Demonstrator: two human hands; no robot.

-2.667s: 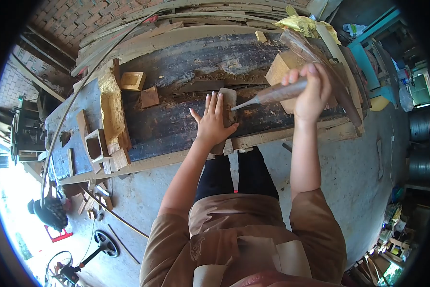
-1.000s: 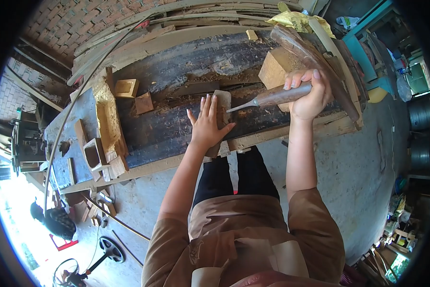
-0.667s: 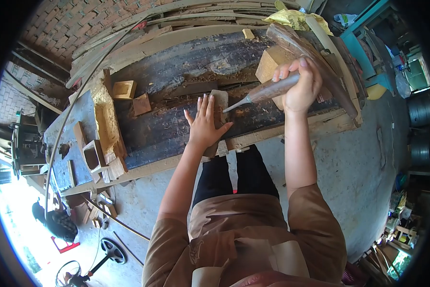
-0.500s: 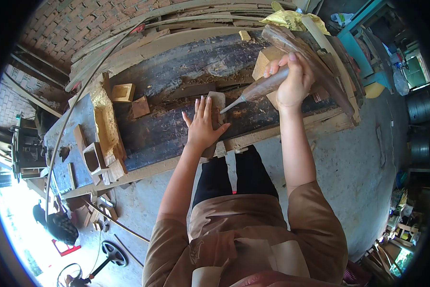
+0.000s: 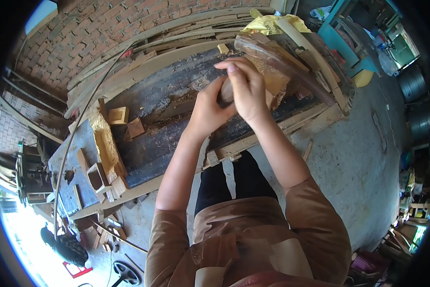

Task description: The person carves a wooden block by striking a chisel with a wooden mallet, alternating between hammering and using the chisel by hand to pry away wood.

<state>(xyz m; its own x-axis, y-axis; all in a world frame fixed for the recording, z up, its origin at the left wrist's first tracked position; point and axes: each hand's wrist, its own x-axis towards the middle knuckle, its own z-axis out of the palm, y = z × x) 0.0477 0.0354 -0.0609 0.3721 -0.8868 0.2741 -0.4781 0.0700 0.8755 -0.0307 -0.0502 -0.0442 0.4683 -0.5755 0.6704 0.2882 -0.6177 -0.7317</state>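
Note:
My left hand (image 5: 208, 112) and my right hand (image 5: 248, 93) are close together above the middle of the workbench. Both are closed around the wooden handle (image 5: 227, 93) of a chisel, and only a short piece of it shows between them. The chisel's metal end is hidden behind the hands, as are most of the left fingers. Just beyond my right hand stands a pale wood block (image 5: 275, 81). A long dark curved piece of wood (image 5: 291, 67) lies across the bench behind it.
On the bench (image 5: 148, 160), a hollowed golden wood piece (image 5: 105, 143), a small open box (image 5: 97, 178) and a shallow square piece (image 5: 119, 115) lie to the left. Long boards line the brick wall (image 5: 114, 28). A thin curved strip (image 5: 81, 115) crosses the left side.
My left hand has lifted off the flat block on the bench and joined my right hand at the chisel. The right hand has moved left, and the view has shifted slightly.

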